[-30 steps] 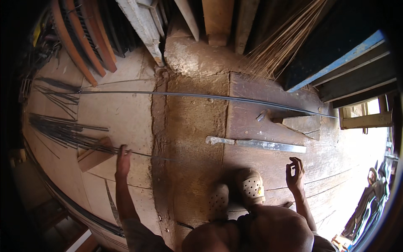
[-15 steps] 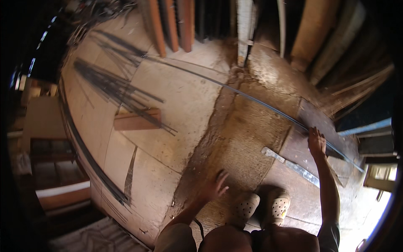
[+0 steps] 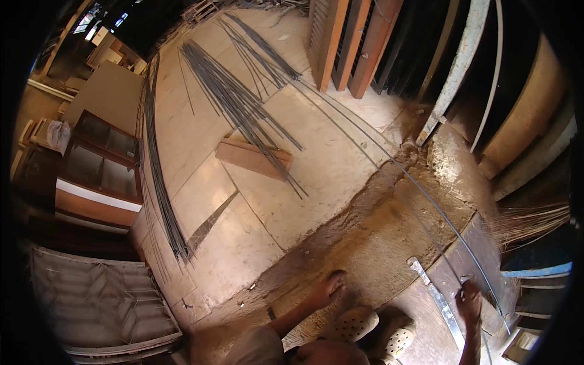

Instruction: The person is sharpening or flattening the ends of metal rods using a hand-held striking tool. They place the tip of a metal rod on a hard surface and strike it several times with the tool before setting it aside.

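My right hand (image 3: pixel 469 298) is closed around a thin metal rod (image 3: pixel 439 248), which runs from the hand up and left across the floor. A second, bluish-grey rod (image 3: pixel 450 222) lies beside it on the right, apart from the hand. My left hand (image 3: pixel 331 289) hangs over the brown strip of floor in front of my shoes, its fingers curled and no object visible in them. Close to my right hand, a flat whitish metal bar (image 3: pixel 435 298) lies on the floor. Farther off, a bundle of dark rods (image 3: pixel 228 97) rests partly across a reddish-brown wooden block (image 3: pixel 252 159).
More long rods (image 3: pixel 159 182) lie along the left, beside a glass-fronted cabinet (image 3: pixel 97 164) and a patterned panel (image 3: pixel 100 298). Brown shutter panels (image 3: pixel 359 48) and wooden boards (image 3: pixel 517 109) lean at the back right. A rough, uneven strip (image 3: pixel 365 228) crosses the floor.
My view has turned, shifting the floor scene. My right hand, earlier over the bluish rods, now grips one rod separated from the other. My left hand's spread fingers have curled in.
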A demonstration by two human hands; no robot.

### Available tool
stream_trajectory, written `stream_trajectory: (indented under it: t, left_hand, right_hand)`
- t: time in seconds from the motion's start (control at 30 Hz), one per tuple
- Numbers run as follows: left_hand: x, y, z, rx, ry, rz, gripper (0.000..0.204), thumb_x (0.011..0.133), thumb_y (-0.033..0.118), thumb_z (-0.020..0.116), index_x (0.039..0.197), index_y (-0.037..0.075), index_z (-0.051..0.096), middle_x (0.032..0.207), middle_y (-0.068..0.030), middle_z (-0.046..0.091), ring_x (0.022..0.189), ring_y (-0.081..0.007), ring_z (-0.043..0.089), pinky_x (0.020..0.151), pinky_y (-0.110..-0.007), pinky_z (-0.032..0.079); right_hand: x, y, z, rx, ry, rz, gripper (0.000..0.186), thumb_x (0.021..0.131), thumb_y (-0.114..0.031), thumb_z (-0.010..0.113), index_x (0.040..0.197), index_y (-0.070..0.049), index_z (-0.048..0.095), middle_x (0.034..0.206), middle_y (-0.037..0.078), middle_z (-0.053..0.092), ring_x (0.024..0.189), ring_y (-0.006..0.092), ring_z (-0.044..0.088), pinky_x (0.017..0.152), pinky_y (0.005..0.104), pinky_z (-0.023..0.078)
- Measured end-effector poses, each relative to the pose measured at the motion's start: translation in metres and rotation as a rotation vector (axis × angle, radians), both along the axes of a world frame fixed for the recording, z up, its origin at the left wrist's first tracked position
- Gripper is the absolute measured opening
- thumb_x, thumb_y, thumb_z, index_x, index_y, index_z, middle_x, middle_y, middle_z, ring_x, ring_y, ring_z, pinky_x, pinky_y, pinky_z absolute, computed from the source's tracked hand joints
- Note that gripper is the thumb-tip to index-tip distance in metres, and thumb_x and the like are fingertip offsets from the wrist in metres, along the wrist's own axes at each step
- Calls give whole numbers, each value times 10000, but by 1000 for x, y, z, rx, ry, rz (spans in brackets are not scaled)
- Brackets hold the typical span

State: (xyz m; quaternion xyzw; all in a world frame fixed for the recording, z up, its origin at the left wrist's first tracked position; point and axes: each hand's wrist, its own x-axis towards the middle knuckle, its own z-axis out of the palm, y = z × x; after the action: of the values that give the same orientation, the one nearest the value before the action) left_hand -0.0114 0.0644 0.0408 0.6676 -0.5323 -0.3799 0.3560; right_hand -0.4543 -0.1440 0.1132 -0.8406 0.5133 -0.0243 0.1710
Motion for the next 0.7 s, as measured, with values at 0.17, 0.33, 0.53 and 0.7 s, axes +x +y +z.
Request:
stream_trajectory:
  t: [0.17,0.33,0.53,0.7]
  left_hand:
    - [8,-79,28,-274,-243,30,486,920,207,652,1347,59,471,1279,-197,516,1135,-350,563,944,-400,492]
    - [12,-120,57,-293,-461,-117,595,874,249,705,1386,87,449,1367,-198,452,1238,-363,488,1051,-482,394]
    - [15,-179,9,-61,-923,-864,563,883,273,673,1374,69,489,1402,-232,449,1263,-366,488,1121,-522,305]
    - [0,-205,-53,149,-654,-673,301,858,218,676,1078,21,620,1127,-228,608,1060,-408,565,955,-478,435]
  right_hand:
    - [14,110,9,35,33,-123,249,839,-214,709,796,-30,546,671,183,564,623,388,568,588,488,436]
    - [-70,206,-10,49,78,-153,291,851,-241,705,745,-45,517,641,186,544,601,403,550,571,522,407]
    - [-223,330,-24,92,272,-475,307,840,-259,722,739,-50,521,634,173,544,600,387,558,568,518,411]
    - [-197,362,26,33,425,-401,331,796,-362,768,789,-68,616,578,99,550,487,300,529,471,435,418]
